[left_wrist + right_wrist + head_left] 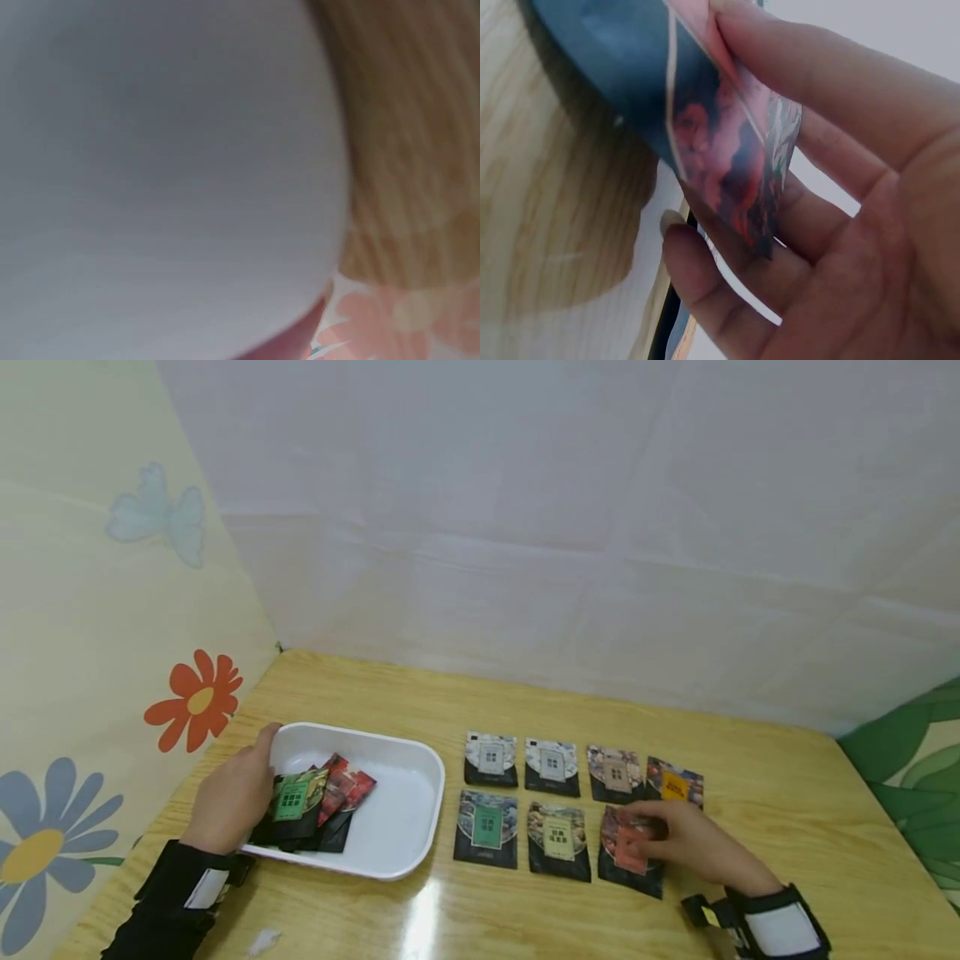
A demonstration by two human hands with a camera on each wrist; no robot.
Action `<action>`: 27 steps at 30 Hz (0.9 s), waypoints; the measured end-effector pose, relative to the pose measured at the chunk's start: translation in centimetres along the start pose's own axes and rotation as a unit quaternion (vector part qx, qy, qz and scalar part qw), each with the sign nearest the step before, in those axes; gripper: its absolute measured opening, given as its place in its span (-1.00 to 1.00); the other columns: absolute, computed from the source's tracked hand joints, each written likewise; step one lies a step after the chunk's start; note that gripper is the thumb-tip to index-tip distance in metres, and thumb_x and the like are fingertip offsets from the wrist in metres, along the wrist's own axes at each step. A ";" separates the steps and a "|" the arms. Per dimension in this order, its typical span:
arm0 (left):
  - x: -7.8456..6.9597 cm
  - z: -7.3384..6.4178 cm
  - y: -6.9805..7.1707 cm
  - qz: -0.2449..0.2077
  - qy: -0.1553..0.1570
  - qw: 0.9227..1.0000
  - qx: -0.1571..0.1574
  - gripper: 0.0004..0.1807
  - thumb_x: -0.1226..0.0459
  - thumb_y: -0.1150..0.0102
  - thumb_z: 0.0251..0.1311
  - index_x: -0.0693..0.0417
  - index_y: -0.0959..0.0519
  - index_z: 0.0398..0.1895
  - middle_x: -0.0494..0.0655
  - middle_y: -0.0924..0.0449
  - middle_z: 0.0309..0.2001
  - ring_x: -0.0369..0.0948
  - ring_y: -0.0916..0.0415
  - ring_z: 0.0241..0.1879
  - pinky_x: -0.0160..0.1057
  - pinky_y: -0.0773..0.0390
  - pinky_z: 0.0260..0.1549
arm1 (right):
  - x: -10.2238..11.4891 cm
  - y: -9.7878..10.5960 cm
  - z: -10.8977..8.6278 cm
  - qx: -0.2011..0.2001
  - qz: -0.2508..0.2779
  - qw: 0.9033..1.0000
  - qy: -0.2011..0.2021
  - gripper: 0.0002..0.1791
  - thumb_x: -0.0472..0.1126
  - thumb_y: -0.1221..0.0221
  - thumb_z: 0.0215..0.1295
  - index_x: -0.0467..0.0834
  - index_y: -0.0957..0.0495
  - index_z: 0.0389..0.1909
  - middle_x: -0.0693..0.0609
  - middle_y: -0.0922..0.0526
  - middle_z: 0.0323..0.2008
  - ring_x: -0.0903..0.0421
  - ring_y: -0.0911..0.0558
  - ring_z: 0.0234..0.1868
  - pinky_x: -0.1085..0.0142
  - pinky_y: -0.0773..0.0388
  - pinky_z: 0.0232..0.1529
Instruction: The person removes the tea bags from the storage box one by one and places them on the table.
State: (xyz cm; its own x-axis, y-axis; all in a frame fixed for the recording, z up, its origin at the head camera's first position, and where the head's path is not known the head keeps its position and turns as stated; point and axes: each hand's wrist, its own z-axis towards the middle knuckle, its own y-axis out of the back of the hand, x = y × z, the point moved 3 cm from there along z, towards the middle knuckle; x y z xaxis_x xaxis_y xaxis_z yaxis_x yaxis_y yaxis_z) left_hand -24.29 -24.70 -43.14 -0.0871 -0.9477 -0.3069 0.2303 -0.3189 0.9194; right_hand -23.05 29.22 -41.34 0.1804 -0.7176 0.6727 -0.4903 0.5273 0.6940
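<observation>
My left hand [231, 797] grips the left rim of a white plastic tray [397, 814]. The tray's pale wall [165, 172] fills most of the left wrist view, a bit of finger showing below it. Inside the tray lie several small packets, a green-labelled one [291, 797] and a red one [348, 789] on top. My right hand [701, 843] pinches a black-and-red packet [630, 860] at its upper right, in the front row. Close up in the right wrist view, this packet [727, 165] tilts between thumb and fingers.
Left of the held packet lie a yellow-labelled packet [559, 842] and a green-labelled packet [486, 829]. Behind them runs a row with two white packets [491, 758], a brownish one [617, 772] and an orange-labelled one [677, 781]. A white scrap [264, 942] lies near the front of the wooden table [360, 918].
</observation>
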 end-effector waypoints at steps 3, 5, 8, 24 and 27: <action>0.0 0.0 0.0 0.001 0.002 1.000 0.000 -0.39 0.45 -0.19 0.13 0.33 -0.23 0.25 0.35 -0.57 -0.26 0.07 -0.55 -0.45 0.15 -0.55 -0.42 | 0.2 -0.2 0.3 -0.015 -0.033 0.999 0.004 -0.44 -0.11 -0.30 0.14 -0.27 -0.50 0.15 -0.03 -0.62 -0.12 0.35 -0.54 -0.34 0.35 -0.43 -0.47; 0.0 0.0 -0.1 0.002 0.005 1.000 0.001 -0.38 0.45 -0.19 0.13 0.33 -0.23 0.26 0.35 -0.57 -0.25 0.07 -0.55 -0.44 0.15 -0.55 -0.41 | 0.3 -0.2 0.5 -0.026 -0.052 0.998 0.004 -0.47 -0.10 -0.31 0.13 -0.20 -0.53 0.13 0.01 -0.61 -0.12 0.33 -0.51 -0.37 0.35 -0.41 -0.48; 0.1 0.0 -0.2 0.003 0.005 1.000 0.001 -0.38 0.44 -0.19 0.13 0.32 -0.22 0.27 0.36 -0.57 -0.24 0.07 -0.55 -0.44 0.14 -0.55 -0.40 | 0.4 -0.3 0.8 -0.038 -0.069 0.997 -0.006 -0.49 -0.09 -0.33 0.10 -0.15 -0.55 0.09 0.04 -0.60 -0.13 0.33 -0.49 -0.38 0.35 -0.41 -0.48; 0.0 0.2 -0.2 0.003 0.004 1.000 -0.011 -0.42 0.44 -0.16 0.16 0.32 -0.24 0.25 0.34 -0.57 -0.29 0.06 -0.54 -0.48 0.13 -0.55 -0.45 | 1.6 -0.7 1.5 -0.061 -0.185 0.976 -0.093 -0.53 -0.12 -0.40 0.00 -0.15 -0.62 -0.02 0.10 -0.59 -0.24 0.22 -0.52 -0.33 0.37 -0.44 -0.42; 0.1 0.2 -0.2 0.003 0.008 1.000 -0.007 -0.43 0.43 -0.15 0.17 0.32 -0.24 0.26 0.34 -0.57 -0.29 0.05 -0.54 -0.48 0.13 -0.55 -0.44 | 2.1 -0.7 1.6 -0.059 -0.185 0.976 -0.095 -0.54 -0.08 -0.38 0.02 -0.14 -0.62 -0.03 0.08 -0.63 -0.18 0.17 -0.60 -0.24 0.31 -0.53 -0.32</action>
State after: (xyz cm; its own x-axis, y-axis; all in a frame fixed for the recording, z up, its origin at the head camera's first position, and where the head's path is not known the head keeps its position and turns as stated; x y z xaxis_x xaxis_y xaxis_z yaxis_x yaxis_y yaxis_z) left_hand -24.48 -24.70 -43.27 -0.0707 -0.9499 -0.3045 0.2446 -0.3125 0.9179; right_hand -23.70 26.59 -40.81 0.1600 -0.9341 0.3191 -0.3174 0.2574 0.9127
